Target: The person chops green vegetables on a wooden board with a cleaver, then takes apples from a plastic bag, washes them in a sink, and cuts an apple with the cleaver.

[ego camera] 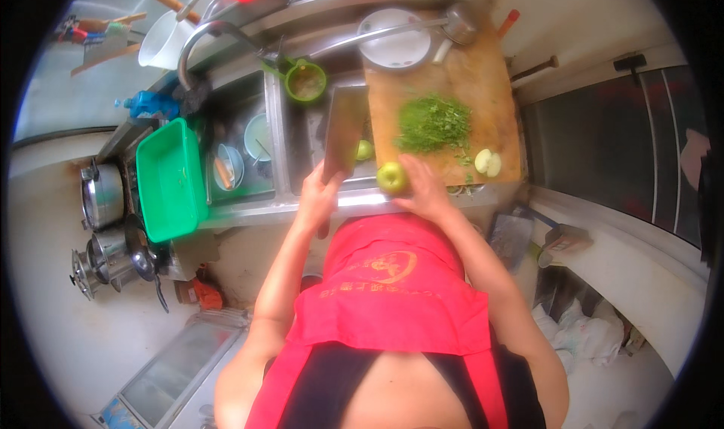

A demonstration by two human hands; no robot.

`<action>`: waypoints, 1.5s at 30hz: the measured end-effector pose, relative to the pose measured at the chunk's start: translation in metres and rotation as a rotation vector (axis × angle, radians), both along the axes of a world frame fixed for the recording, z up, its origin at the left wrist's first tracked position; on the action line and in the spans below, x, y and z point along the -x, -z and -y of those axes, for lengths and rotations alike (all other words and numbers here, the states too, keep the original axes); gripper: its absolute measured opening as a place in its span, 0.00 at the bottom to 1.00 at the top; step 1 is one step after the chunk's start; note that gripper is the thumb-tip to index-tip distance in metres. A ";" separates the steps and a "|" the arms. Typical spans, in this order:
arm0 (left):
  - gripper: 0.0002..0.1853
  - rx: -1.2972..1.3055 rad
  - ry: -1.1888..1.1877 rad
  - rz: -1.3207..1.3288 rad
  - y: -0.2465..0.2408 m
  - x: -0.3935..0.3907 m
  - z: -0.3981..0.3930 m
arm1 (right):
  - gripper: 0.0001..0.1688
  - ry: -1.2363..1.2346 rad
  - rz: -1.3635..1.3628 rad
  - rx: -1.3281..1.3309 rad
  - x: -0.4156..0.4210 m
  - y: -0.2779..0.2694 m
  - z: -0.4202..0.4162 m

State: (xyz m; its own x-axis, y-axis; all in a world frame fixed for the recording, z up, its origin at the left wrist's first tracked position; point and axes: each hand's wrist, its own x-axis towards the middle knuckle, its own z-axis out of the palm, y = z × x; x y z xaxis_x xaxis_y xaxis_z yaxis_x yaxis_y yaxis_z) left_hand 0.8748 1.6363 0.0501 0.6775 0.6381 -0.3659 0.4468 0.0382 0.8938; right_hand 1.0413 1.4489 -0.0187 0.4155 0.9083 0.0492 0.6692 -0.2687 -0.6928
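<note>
My left hand (321, 196) grips a broad cleaver (346, 126), its blade pointing away from me over the sink. My right hand (425, 187) curls around the right side of a green apple (392, 177) at the near left corner of the wooden cutting board (483, 90). Another green fruit (364, 150) shows in the sink beside the blade, partly hidden. Chopped leafy greens (432, 122) lie heaped mid-board. To their right rests a cut pale-fleshed fruit (488, 163), apparently an apple.
A white plate (390, 41) and a long-handled ladle (459, 24) occupy the board's far end. Left of the board are a green-rimmed strainer (305, 84), bowls (228, 166) in the sink basin, a curved faucet (186, 61) and a green plastic tub (172, 180).
</note>
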 end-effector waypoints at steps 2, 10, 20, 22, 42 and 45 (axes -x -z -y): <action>0.18 0.042 -0.011 0.028 0.003 0.012 -0.006 | 0.47 0.010 -0.012 0.059 0.011 0.020 -0.017; 0.08 0.126 -0.091 0.253 0.001 0.040 -0.014 | 0.45 0.220 -0.833 -0.223 0.035 -0.023 -0.033; 0.17 -0.587 0.323 0.757 -0.036 0.028 -0.034 | 0.37 0.317 -0.982 -0.236 0.062 -0.056 -0.058; 0.17 -0.638 0.385 0.761 -0.040 0.030 -0.041 | 0.36 0.326 -0.971 -0.217 0.066 -0.059 -0.063; 0.17 -0.524 0.274 0.795 -0.035 0.031 -0.067 | 0.40 0.289 -0.827 -0.196 0.054 -0.075 -0.100; 0.18 -0.581 0.302 0.815 -0.036 0.035 -0.069 | 0.36 0.267 -0.734 -0.163 0.050 -0.074 -0.100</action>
State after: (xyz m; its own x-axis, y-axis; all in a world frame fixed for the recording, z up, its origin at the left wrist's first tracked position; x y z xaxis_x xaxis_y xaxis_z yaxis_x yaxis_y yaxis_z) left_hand 0.8401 1.7050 0.0860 0.7419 0.3322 0.5824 -0.3802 -0.5071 0.7735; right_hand 0.9913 1.5488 0.0550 0.5955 0.7787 -0.1975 -0.0459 -0.2125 -0.9761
